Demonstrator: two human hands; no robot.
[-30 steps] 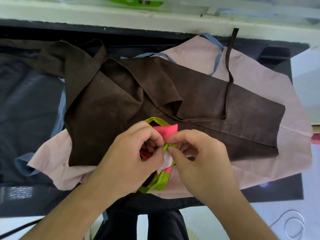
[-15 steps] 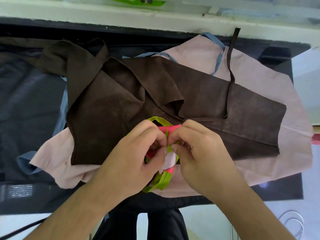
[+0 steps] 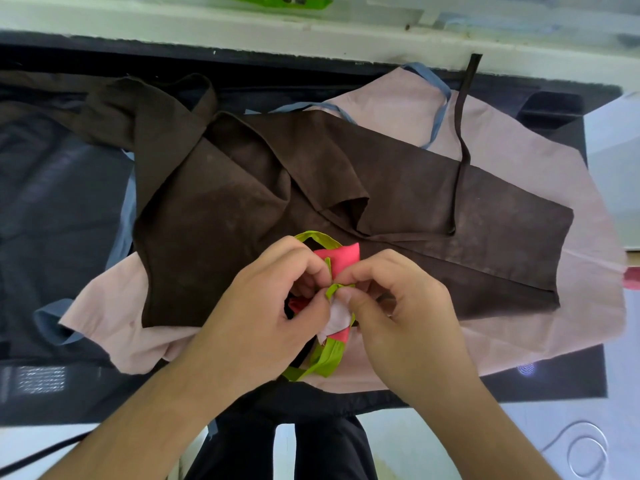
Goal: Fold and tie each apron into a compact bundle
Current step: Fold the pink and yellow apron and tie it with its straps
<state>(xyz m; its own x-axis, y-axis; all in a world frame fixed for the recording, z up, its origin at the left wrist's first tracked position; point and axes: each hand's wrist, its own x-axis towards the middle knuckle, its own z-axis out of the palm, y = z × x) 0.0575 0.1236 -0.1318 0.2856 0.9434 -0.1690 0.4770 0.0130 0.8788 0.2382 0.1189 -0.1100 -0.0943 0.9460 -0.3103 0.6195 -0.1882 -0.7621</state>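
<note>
Both of your hands have a curled grip on the small pink apron bundle (image 3: 337, 259): your left hand (image 3: 266, 317) wraps its near side while your right hand (image 3: 398, 306) pinches the green strap (image 3: 334, 289) at the knot between thumb and forefinger. You hold the bundle just above the brown apron (image 3: 242, 209), which lies crumpled across a pale pink apron (image 3: 519, 161) with blue ties, both spread on the dark counter (image 3: 52, 209). More green strap (image 3: 325, 358) hangs loose below your hands.
</note>
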